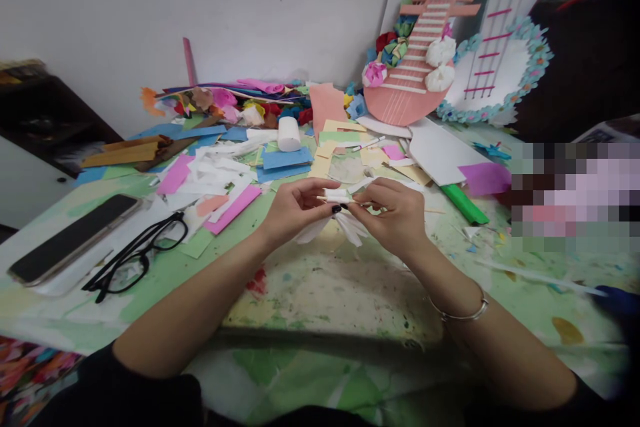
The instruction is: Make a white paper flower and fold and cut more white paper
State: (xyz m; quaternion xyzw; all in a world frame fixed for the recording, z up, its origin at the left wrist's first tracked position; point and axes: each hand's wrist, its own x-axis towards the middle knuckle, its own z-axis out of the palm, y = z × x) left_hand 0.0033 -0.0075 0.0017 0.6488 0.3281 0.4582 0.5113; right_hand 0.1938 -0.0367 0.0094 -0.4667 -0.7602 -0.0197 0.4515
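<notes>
Over the middle of the table, white crepe paper [338, 195] is wrapped around a thin wooden stick [323, 198], held roughly level between both my hands. My left hand [300, 208] pinches its left part, thumb below and fingers above. From the other side, my right hand [395, 210] grips the right part with bent fingers, its thumb close to the left thumb. Loose white paper ends [353, 228] hang under the thumbs. My fingers hide part of the roll and the stick.
To the left lie black glasses [145, 257] and a phone [75, 237]. Paper scraps [220, 173] and a white roll [289, 134] spread behind my hands. Paper-made stringed instruments [410, 90] lean at the back right. A blurred-out patch [575, 197] covers the right side.
</notes>
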